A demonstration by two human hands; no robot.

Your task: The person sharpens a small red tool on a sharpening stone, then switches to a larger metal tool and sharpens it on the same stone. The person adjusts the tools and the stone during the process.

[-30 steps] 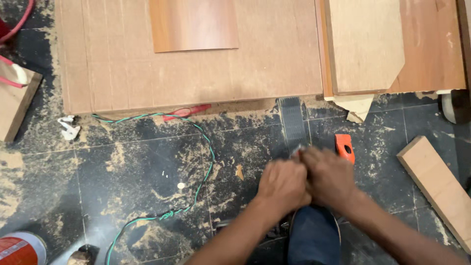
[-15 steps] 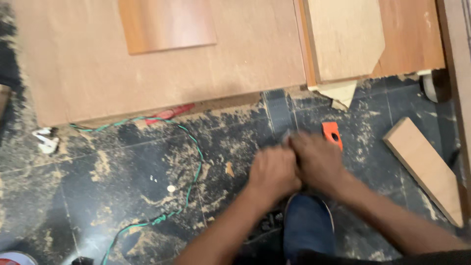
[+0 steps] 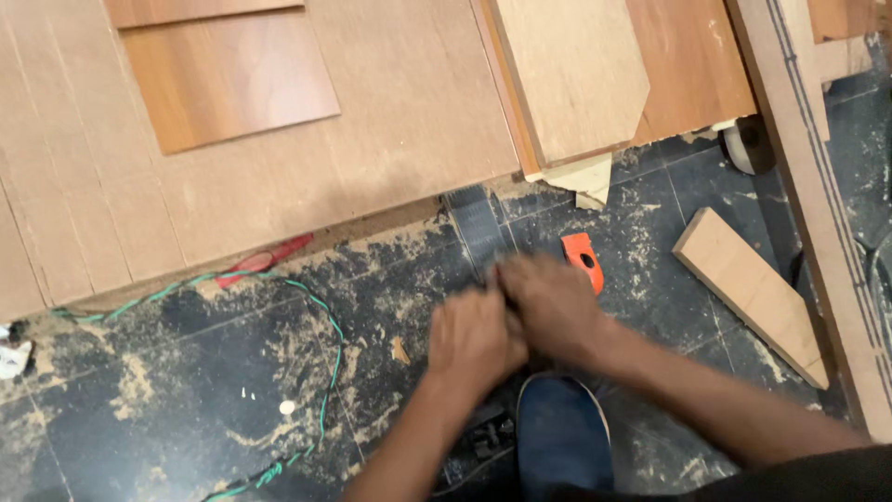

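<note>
- The left hand (image 3: 476, 339) and right hand (image 3: 555, 302) are pressed together, knuckles touching, over a dark ribbed strip (image 3: 478, 226) on the floor; both are motion-blurred, so it cannot be told whether the fingers pinch the strip or only rest closed on it.
- The dark ribbed strip runs from the edge of the large plywood sheet (image 3: 390, 112) down toward the hands, its near end hidden beneath them.
- Far left of the hands, a small white object (image 3: 13, 358) lies at the picture's edge.
- Left of the hands, a green wire (image 3: 327, 372) loops across the sawdust-covered dark tile floor (image 3: 167, 409), and a red flat piece (image 3: 265, 261) lies by the plywood edge.
- Above and left of the hands, a darker wood panel (image 3: 228, 79) lies on the plywood sheet.
- Directly below the hands is a blue shoe toe (image 3: 562, 437).
- Just right of the hands, touching or nearly touching the right hand, sits an orange tool (image 3: 583, 258).
- Above and right of the hands, a pale board with a cut corner (image 3: 571, 74) rests on the wood.
- Right of the hands, well apart, a short wooden plank (image 3: 748, 293) lies at a slant on the floor.
- Farthest right, a long timber rail (image 3: 818, 214) runs down the picture.
</note>
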